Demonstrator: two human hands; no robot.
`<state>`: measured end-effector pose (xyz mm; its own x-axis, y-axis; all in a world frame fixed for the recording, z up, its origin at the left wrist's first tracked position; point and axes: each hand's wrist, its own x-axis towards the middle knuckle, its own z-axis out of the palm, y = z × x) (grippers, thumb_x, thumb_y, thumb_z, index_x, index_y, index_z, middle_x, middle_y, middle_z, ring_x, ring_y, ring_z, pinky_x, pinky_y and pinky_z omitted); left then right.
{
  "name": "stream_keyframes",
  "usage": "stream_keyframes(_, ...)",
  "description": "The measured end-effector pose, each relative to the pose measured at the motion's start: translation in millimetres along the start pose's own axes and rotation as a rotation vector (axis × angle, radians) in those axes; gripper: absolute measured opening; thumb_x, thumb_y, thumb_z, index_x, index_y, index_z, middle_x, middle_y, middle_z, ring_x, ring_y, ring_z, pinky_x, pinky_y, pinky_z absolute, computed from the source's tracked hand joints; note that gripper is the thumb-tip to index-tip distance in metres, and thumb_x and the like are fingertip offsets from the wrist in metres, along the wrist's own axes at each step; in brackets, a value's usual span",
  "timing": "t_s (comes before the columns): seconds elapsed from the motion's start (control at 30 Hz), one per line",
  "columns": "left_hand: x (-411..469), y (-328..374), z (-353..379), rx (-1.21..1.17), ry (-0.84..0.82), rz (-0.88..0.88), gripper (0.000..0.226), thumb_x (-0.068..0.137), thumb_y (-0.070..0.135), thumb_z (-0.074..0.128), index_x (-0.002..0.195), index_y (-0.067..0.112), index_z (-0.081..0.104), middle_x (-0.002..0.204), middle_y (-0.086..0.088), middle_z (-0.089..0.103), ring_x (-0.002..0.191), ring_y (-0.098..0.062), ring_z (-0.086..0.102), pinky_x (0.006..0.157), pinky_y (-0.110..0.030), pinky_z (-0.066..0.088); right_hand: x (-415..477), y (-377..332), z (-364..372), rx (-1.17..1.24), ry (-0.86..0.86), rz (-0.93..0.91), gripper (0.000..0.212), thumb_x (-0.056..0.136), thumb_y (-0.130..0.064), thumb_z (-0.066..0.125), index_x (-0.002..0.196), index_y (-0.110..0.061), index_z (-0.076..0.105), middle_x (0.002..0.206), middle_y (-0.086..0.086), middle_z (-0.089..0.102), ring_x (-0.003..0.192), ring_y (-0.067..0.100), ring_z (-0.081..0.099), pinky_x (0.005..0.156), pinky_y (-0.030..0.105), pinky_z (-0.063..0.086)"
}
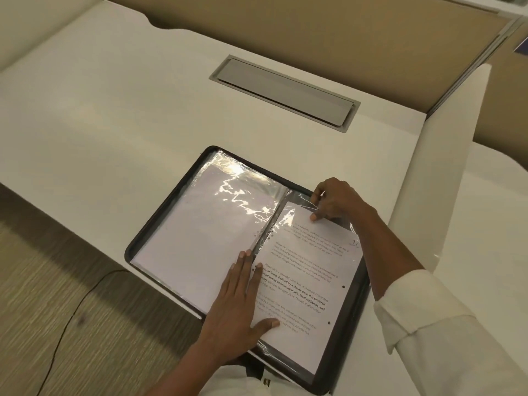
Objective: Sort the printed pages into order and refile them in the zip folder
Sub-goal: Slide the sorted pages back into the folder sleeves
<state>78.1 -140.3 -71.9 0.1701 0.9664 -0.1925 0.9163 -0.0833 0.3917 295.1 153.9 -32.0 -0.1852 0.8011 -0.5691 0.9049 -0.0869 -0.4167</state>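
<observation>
One zip folder [335,347], one printed page [311,284], one left hand [234,307], one right hand [334,201], one hatch [283,92]

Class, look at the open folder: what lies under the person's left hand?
The left hand lies flat across the middle of the folder, on the left plastic sleeve and the inner edge of the printed page. The spine and the text beneath the palm are covered.

Left hand [233,301] flat on open zip folder [347,355]; right hand [333,200] pinches printed page [308,284].
</observation>
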Motion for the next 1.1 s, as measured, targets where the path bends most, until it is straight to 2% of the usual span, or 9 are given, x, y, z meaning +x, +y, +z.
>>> stream_keyframes(0.1,0,-1,0,0.002,-0.013,0.003,0.115,0.091,0.086,0.048,0.168,0.023,-0.009,0.175,-0.002,-0.022,0.161,-0.023,-0.018,0.128,-0.049,0.007,-1,1,4,-0.014,0.032,0.004,0.036,0.061,-0.028,0.102,0.084,-0.026,0.074,0.09,-0.005,0.071,0.09,0.02,0.067,0.087,0.039,0.056)
stream_keyframes(0.33,1,-4,-5,0.024,-0.058,0.001,0.114,0.089,0.09,0.043,0.167,0.027,-0.013,0.17,0.005,-0.035,0.157,-0.017,-0.03,0.128,-0.042,-0.004,-6,4,8,-0.012,0.045,-0.012,0.03,0.072,-0.015,0.095,0.086,-0.027,0.072,0.082,-0.007,0.068,0.092,0.023,0.068,0.089,0.041,0.056)
stream_keyframes(0.43,4,-9,-2,0.048,-0.045,0.03,0.114,0.088,0.09,0.044,0.169,0.023,0.0,0.174,0.0,-0.022,0.161,-0.021,-0.018,0.128,-0.047,0.007,-11,6,11,0.014,0.073,-0.047,0.031,0.073,-0.013,0.092,0.089,-0.027,0.07,0.084,-0.008,0.067,0.093,0.024,0.067,0.086,0.042,0.056)
stream_keyframes(0.53,6,-14,-1,0.056,-0.046,0.054,0.115,0.086,0.091,0.045,0.169,0.021,0.006,0.176,-0.002,-0.014,0.163,-0.023,-0.01,0.128,-0.046,0.01,-16,6,14,0.033,0.069,-0.096,0.04,0.065,-0.025,0.097,0.087,-0.032,0.064,0.086,-0.013,0.064,0.089,0.017,0.063,0.077,0.036,0.05)
stream_keyframes(0.7,12,-22,-5,0.083,-0.057,0.114,0.112,0.088,0.091,0.041,0.168,0.016,0.014,0.177,-0.007,-0.001,0.163,-0.026,0.003,0.127,-0.045,0.017,-20,9,21,0.06,0.095,-0.058,0.043,0.06,-0.026,0.099,0.091,-0.033,0.07,0.094,-0.013,0.067,0.095,0.018,0.064,0.088,0.041,0.055)
stream_keyframes(0.8,21,-25,-17,0.088,-0.055,0.139,0.097,0.093,0.085,0.037,0.162,0.016,0.031,0.173,-0.008,0.019,0.158,-0.026,0.024,0.123,-0.044,0.037,-19,9,23,0.056,0.101,-0.047,0.04,0.064,-0.027,0.098,0.09,-0.036,0.069,0.097,-0.014,0.068,0.096,0.018,0.065,0.087,0.041,0.054)
stream_keyframes(0.9,35,-33,-33,0.079,0.066,0.236,0.067,0.098,0.074,0.043,0.131,0.019,0.061,0.15,-0.003,0.049,0.132,-0.021,0.052,0.099,-0.036,0.057,-23,5,23,0.015,0.121,-0.011,0.043,0.068,-0.028,0.095,0.095,-0.037,0.063,0.094,-0.015,0.063,0.096,0.019,0.062,0.08,0.036,0.049)
stream_keyframes(0.97,46,-44,-43,0.1,0.125,0.258,0.052,0.097,0.064,0.055,0.121,0.019,0.066,0.141,-0.002,0.055,0.123,-0.02,0.056,0.092,-0.034,0.057,-29,2,25,-0.005,0.155,0.016,0.047,0.07,-0.03,0.094,0.106,-0.034,0.063,0.098,-0.012,0.064,0.098,0.019,0.061,0.081,0.036,0.05)
stream_keyframes(1.1,70,-78,-64,0.089,0.191,0.094,0.037,0.09,0.048,0.076,0.112,0.019,0.071,0.135,-0.004,0.06,0.122,-0.024,0.057,0.094,-0.039,0.056,-54,-13,42,-0.075,0.352,-0.005,0.055,0.082,-0.026,0.088,0.129,-0.023,0.06,0.118,-0.001,0.06,0.11,0.022,0.056,0.091,0.039,0.051)
